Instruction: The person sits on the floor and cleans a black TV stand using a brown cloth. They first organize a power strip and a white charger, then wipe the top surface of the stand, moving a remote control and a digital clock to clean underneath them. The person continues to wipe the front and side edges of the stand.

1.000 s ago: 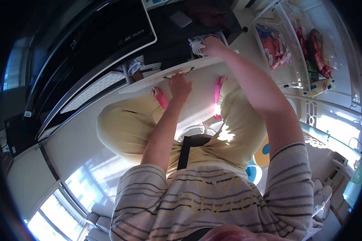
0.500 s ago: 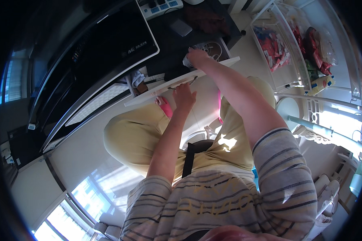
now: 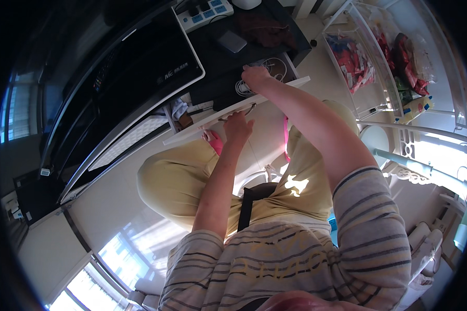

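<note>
white cable point(image 3: 240, 88) lies partly hidden by the right hand point(image 3: 256, 79), grip unclear.

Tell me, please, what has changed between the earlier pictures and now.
The right hand has moved left inside the open drawer, away from its right end, and the white cable bundle has shifted left with it; whether the hand still grips it is unclear. The left hand stays at the drawer handle, and the drawer stays open.

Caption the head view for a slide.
Right hand at a white cable in an open drawer, left hand at the drawer's handle.
</note>
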### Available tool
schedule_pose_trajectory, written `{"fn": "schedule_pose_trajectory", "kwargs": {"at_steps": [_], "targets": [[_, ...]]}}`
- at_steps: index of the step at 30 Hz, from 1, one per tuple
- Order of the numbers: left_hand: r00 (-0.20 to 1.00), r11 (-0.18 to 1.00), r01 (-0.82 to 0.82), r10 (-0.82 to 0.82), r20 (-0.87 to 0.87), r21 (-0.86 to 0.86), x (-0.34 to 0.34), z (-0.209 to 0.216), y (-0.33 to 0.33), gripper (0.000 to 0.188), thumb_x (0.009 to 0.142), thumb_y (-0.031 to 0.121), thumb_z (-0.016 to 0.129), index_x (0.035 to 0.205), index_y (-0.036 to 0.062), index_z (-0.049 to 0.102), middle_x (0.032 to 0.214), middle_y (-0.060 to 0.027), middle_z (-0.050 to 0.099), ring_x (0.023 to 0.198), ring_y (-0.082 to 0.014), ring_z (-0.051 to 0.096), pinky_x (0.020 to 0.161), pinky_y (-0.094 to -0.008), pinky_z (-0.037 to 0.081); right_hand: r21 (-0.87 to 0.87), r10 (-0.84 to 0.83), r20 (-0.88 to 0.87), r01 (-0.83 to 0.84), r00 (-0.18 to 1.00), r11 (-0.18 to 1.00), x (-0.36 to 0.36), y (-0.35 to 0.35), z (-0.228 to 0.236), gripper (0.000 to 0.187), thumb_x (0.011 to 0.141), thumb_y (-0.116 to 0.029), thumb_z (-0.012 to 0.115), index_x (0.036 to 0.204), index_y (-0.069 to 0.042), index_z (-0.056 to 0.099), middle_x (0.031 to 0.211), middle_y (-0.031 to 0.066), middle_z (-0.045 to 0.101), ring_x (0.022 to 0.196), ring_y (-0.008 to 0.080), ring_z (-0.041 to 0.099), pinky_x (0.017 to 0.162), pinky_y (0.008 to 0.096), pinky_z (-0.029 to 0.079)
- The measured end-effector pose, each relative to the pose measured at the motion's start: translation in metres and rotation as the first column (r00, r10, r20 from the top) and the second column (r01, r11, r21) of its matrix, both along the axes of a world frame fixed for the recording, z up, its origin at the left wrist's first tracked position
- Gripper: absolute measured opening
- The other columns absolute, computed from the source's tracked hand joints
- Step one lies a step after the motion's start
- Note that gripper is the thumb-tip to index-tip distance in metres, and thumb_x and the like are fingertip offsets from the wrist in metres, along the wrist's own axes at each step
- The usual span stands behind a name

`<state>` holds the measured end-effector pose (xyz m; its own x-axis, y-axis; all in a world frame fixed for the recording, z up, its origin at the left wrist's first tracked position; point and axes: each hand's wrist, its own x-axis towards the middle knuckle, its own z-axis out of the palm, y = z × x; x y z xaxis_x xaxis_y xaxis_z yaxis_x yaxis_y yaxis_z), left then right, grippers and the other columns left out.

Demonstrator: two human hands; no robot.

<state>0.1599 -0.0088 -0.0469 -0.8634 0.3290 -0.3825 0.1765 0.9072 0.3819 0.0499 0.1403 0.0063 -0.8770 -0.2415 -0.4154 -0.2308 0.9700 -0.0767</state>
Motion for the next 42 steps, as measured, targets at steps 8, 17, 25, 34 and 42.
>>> {"fn": "schedule_pose_trajectory", "kwargs": {"at_steps": [8,17,25,34,42], "targets": [[0.99,0.989,-0.137,0.138,-0.022,0.048,-0.005,-0.01,0.002,0.054,0.081,0.035,0.068,0.123,0.0055,0.051,0.126,-0.0163,0.054,0.117,-0.0332,0.052,0.09,-0.0521,0.047,-0.098,-0.198,-0.043,0.193,0.979,0.976,-0.021,0.012,0.058,0.028,0.077,-0.014,0.069,0.105,-0.008,0.068,0.111,0.0089,0.063,0.107,0.0276,0.061,0.081,0.0379,0.054],[0.989,0.987,-0.143,0.144,-0.014,0.079,-0.03,-0.011,0.008,0.046,0.081,0.034,0.068,0.115,0.0053,0.054,0.116,-0.0178,0.06,0.111,-0.0345,0.056,0.087,-0.0495,0.048,-0.162,-0.204,-0.593,0.133,0.779,0.978,-0.065,0.071,0.016,0.061,0.078,-0.016,0.07,0.134,-0.019,0.047,0.136,0.0075,0.044,0.126,0.0267,0.042,0.095,0.0436,0.045],[0.978,0.971,-0.178,0.192,-0.083,0.157,-0.05,-0.011,-0.005,0.04,0.081,0.033,0.068,0.107,0.0051,0.057,0.104,-0.0157,0.065,0.098,-0.0361,0.06,0.084,-0.0496,0.048,-0.063,-0.21,-0.438,0.203,0.874,0.977,-0.088,0.064,0.024,0.065,0.077,-0.016,0.071,0.136,-0.021,0.045,0.13,0.0057,0.047,0.122,0.0263,0.045,0.089,0.0415,0.048],[0.975,0.971,-0.202,0.212,-0.071,0.131,-0.079,-0.011,-0.002,0.043,0.081,0.036,0.068,0.109,0.0045,0.056,0.11,-0.0169,0.062,0.1,-0.0371,0.059,0.084,-0.0491,0.049,-0.471,-0.524,-0.379,0.328,0.763,0.819,-0.097,0.097,0.04,0.039,0.076,-0.023,0.069,0.113,-0.018,0.058,0.115,0.0079,0.052,0.108,0.0285,0.054,0.083,0.042,0.052],[0.992,0.995,-0.09,0.093,-0.081,0.031,-0.082,0.071,0.032,0.04,0.084,0.032,0.068,0.112,0.0052,0.059,0.107,-0.0161,0.062,0.102,-0.0341,0.059,0.087,-0.0411,0.048,-0.199,-0.444,-0.475,0.399,0.759,0.895,-0.072,0.144,0.025,0.051,0.082,-0.032,0.064,0.127,-0.016,0.051,0.143,0.01,0.037,0.135,0.0277,0.034,0.103,0.0505,0.038]]}}
